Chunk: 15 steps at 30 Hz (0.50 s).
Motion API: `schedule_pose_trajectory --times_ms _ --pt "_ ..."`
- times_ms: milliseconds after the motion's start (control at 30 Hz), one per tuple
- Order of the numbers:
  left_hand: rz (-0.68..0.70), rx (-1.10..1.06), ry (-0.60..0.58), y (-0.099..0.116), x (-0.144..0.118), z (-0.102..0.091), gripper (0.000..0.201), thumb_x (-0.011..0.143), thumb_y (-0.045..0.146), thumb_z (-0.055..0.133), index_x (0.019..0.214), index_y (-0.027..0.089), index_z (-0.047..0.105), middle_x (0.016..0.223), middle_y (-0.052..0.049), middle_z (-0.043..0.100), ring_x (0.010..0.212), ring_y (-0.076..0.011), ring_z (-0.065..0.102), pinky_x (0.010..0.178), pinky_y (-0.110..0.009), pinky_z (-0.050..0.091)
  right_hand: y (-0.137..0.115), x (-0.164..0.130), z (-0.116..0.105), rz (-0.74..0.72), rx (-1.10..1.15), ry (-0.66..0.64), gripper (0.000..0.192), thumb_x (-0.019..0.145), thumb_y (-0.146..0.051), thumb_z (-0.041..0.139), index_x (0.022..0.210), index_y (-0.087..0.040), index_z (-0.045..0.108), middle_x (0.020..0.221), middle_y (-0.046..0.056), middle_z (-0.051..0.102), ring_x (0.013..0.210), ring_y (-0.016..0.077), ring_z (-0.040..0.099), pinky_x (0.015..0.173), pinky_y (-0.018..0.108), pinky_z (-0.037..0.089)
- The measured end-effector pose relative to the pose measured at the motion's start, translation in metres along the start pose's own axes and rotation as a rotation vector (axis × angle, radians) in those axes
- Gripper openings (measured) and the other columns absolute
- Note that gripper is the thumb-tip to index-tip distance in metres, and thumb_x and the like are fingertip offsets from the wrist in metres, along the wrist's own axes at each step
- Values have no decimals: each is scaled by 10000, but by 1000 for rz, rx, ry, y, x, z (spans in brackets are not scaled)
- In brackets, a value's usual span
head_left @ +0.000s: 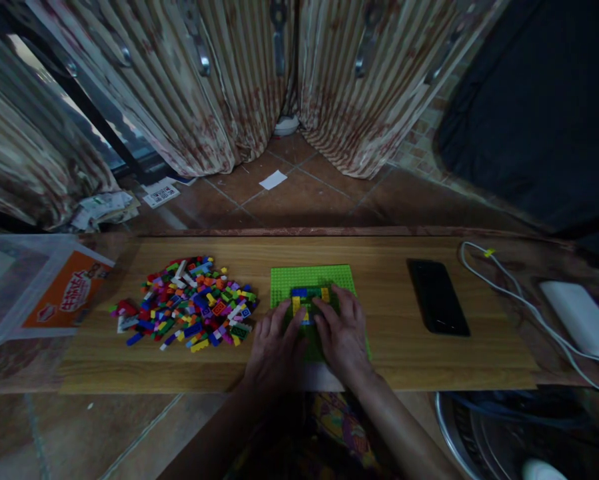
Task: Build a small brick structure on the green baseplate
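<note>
Hands [309,337] on baseplate [312,283], brick pile [186,303] alongside

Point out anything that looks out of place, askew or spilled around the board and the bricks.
Little on the wooden board looks odd: the loose bricks lie in one heap, and both hands rest on the green baseplate. Behind it, papers lie scattered on the floor by the curtain, and one white scrap sits alone on the tiles.

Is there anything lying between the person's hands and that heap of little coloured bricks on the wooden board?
Nothing visible does. The left hand and right hand rest on the green studded baseplate, and only bare wooden board separates them from the heap of small coloured plastic bricks to their left.
</note>
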<state>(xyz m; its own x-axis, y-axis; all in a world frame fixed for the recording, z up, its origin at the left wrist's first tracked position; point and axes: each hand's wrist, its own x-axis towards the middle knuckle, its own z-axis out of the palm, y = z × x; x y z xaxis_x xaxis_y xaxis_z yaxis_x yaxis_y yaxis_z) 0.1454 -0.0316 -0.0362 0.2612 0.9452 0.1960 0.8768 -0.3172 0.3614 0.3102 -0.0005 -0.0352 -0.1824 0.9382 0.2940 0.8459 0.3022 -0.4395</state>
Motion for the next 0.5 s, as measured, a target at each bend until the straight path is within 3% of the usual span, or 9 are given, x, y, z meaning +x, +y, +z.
schedule_pose_trajectory --times_ms 500 --pt "-6 67 2 2 2 2 433 900 306 518 1323 215 500 1365 -139 471 1158 -307 491 924 -463 425 2 -4 8 -35 -11 -7 312 947 -251 441 1198 -256 626 1414 104 388 1292 298 340 1018 518 366"
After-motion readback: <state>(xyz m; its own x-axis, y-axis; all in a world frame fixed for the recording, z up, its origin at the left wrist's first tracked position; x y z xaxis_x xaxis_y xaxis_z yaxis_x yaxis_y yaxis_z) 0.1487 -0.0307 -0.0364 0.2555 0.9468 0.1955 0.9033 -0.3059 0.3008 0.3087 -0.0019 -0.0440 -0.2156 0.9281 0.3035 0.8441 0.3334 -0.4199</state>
